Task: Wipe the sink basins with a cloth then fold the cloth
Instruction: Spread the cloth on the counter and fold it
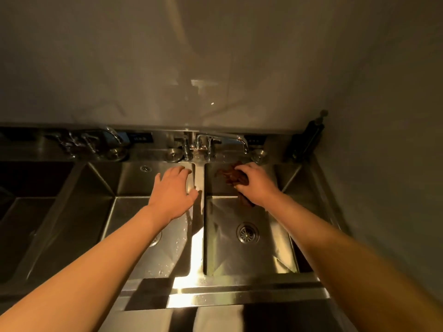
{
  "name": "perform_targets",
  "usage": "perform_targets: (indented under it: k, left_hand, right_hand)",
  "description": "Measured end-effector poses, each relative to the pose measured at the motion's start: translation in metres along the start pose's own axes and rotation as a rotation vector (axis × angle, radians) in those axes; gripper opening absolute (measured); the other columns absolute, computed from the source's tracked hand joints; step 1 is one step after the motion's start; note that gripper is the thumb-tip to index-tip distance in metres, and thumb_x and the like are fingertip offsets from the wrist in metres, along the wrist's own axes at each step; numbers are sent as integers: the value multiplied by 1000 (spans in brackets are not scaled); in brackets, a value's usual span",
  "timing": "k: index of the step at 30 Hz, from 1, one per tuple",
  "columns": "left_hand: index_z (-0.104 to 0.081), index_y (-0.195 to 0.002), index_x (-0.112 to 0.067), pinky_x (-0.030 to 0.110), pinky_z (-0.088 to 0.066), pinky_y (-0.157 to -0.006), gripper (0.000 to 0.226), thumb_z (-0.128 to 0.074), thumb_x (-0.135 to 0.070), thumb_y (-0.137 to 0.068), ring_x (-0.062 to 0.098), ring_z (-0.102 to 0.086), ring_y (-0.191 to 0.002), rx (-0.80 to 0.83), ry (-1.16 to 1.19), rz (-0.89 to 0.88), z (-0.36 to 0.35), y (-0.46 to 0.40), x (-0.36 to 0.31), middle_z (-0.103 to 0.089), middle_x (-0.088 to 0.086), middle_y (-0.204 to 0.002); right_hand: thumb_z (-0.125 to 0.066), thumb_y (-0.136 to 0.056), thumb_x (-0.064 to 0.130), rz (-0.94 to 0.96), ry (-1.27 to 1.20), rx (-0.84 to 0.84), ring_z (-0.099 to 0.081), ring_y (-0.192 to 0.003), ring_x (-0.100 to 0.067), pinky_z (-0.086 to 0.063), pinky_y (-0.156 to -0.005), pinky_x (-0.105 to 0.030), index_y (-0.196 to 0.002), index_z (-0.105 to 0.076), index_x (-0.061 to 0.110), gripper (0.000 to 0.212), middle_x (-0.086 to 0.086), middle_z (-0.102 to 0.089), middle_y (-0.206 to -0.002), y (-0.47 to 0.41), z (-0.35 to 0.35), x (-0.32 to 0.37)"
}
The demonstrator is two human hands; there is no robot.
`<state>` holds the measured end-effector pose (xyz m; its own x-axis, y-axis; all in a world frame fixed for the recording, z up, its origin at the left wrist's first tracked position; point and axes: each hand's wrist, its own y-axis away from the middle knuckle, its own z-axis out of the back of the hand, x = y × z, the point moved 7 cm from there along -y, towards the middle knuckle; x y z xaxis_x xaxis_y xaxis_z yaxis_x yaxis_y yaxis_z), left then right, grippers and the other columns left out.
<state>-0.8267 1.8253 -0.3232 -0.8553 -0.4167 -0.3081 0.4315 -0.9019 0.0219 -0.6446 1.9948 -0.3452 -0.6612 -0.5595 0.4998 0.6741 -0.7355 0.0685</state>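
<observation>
Right hand [255, 180] gripping cloth [231, 176], labels unreadable

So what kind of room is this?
Probably a commercial kitchen's wash-up area: a row of deep stainless steel sink basins, lever-handled chrome faucets on a steel backsplash, and a crumpled brown cloth wiping one basin.

Views: one, head-worn, wide-angle.
Facing: forward and steeply down over the sink basins [282, 238].
Range: close; both forearms reach in from the bottom edge.
Overlap: none.
</observation>
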Motion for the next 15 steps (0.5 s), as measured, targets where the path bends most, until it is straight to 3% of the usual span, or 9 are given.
perform_targets:
  k: [7, 15]
  left_hand:
    - [-44, -153, -18, 56, -27, -122, 66, -52, -47, -94, 24, -35, -149, -124, -26, 12, 83, 24, -8, -45, 4, -157]
    - [-46, -153, -21, 53, -28, -123, 64, -52, -49, -95, 19, -36, -149, -264, -72, 108, 150, 52, -11, -45, -1, -156]
  right_hand:
    - [-76, -83, 30, 175, 29, -59, -46, -129, -23, -37, -112, -36, -143, -54, 29, 64, 1, -50, -137, -5, 62, 75]
    - [-72, -86, 31, 405, 117, -83, -45, -128, -22, -39, -110, -37, -145, -50, 32, 63, 2, -49, -138, -5, 100, 137]
